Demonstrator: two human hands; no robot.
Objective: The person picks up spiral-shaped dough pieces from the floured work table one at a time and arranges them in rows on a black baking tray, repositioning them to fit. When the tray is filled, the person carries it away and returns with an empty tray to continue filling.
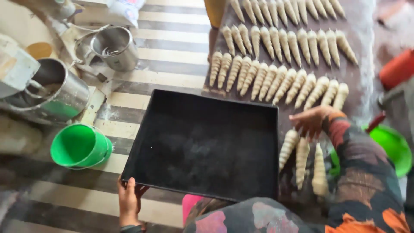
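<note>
Left hand [129, 202], lower left, fingers clamped on black tray [202, 144] corner at frame ctr. Right hand [311, 121], fingers spread, rests atop dough cones [302, 156] just right of tray.

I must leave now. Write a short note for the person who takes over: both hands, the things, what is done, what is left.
Left hand: grips the near-left corner of the black tray.
Right hand: open, on the three dough cones right of the tray; holds nothing.
Rows of cones lie on the brown board beyond.
Done: cones are shaped.
Left: the tray has no cones in it.
</note>
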